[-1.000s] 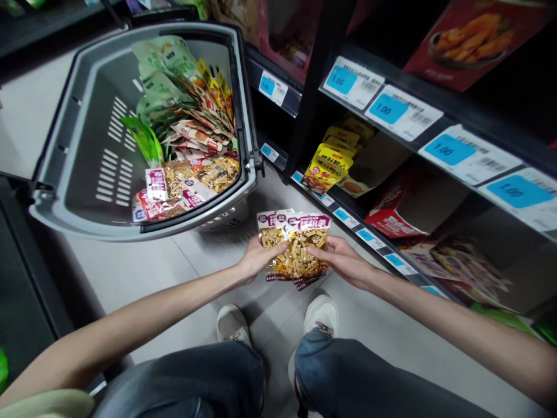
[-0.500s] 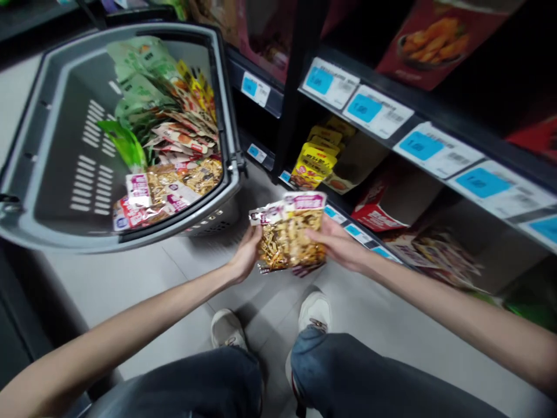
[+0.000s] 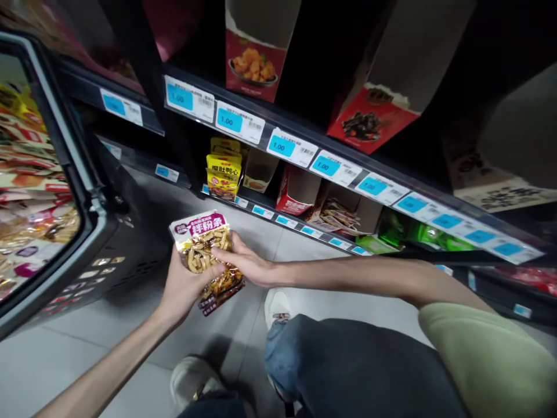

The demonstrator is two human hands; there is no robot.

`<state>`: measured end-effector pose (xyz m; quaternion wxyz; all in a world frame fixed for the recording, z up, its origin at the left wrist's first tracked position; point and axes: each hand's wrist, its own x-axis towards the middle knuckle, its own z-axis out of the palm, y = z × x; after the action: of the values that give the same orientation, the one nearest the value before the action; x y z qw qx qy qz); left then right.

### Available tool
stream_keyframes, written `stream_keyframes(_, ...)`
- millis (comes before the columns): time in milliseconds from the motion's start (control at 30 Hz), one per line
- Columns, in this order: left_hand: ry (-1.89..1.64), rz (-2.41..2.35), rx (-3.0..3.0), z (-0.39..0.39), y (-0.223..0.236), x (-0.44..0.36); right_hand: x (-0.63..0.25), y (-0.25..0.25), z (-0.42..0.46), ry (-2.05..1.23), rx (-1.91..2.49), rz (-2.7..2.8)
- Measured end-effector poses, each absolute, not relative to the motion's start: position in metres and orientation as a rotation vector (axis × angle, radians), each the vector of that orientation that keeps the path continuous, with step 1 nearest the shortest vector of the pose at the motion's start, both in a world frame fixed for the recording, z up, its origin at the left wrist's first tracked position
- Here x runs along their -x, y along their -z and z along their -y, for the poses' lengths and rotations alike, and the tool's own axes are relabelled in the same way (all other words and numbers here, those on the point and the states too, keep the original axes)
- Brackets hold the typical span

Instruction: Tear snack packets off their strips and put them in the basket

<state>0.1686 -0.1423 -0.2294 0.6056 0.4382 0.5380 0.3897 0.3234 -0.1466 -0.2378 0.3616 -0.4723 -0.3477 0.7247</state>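
The purple-and-white noodle packets (image 3: 198,251), fanned side by side half a second ago, have been drawn into one tighter stack, and the view has been swung toward the shelves. The stack is held above the floor, clamped by the fingers of both the left hand (image 3: 180,287) and the right hand (image 3: 246,261). At left, its packet-filled inside is walled off by the grey shopping basket (image 3: 115,235). Beyond, yellow packets (image 3: 223,170) and a red carton (image 3: 293,194) are overhung by a labelled shelf edge (image 3: 263,110).
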Motion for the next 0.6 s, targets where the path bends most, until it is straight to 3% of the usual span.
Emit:
stream_keyframes(200, -0.667, -1.238, -1.274, 0.162, 0.222, -0.170, -0.366, 0.231, 0.140, -2.290, 0.987, 1.053)
stream_keyframes(300, -0.566, -1.155, -1.426, 0.171, 0.218, -0.174, -0.381, 0.224, 0.145, -2.338, 0.866, 1.163)
stream_keyframes(600, -0.483, -0.933, -1.978, 0.175, 0.208, -0.183, -0.427, 0.189, 0.186, -1.594, 1.102, 1.930)
